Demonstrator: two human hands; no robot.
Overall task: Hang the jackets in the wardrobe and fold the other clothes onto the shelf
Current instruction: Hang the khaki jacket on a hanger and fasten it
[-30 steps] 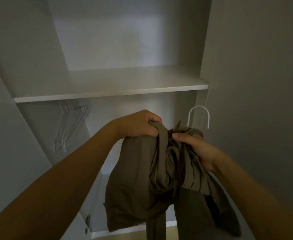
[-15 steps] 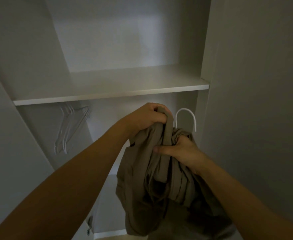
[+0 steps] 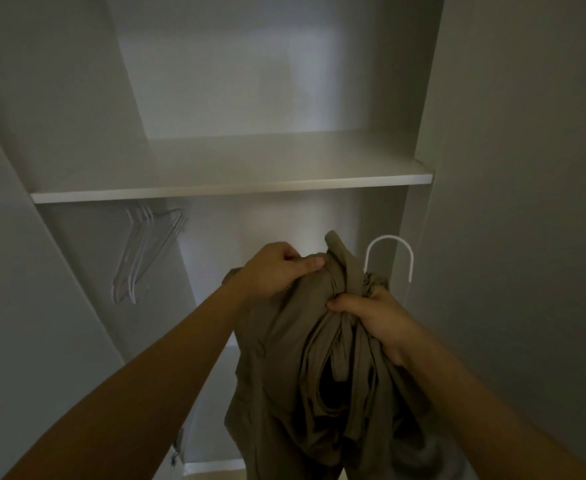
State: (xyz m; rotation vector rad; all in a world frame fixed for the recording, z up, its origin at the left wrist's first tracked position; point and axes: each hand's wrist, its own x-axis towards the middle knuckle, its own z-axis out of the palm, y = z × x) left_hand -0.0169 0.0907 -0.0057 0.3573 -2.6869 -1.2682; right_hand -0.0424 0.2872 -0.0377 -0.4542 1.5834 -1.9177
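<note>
Dim wardrobe, hanging under the shelf: left hand and right hand both gripping the bunched khaki jacket, drooping lengthwise, hem getting cut off, hanger hook pointing up, body buried.

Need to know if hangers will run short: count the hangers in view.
At least 4, exact number unclear: a bunch of overlapping white hangers under the left end of the shelf, maybe three, plus one whose hook sticks up from the held jacket.
</note>
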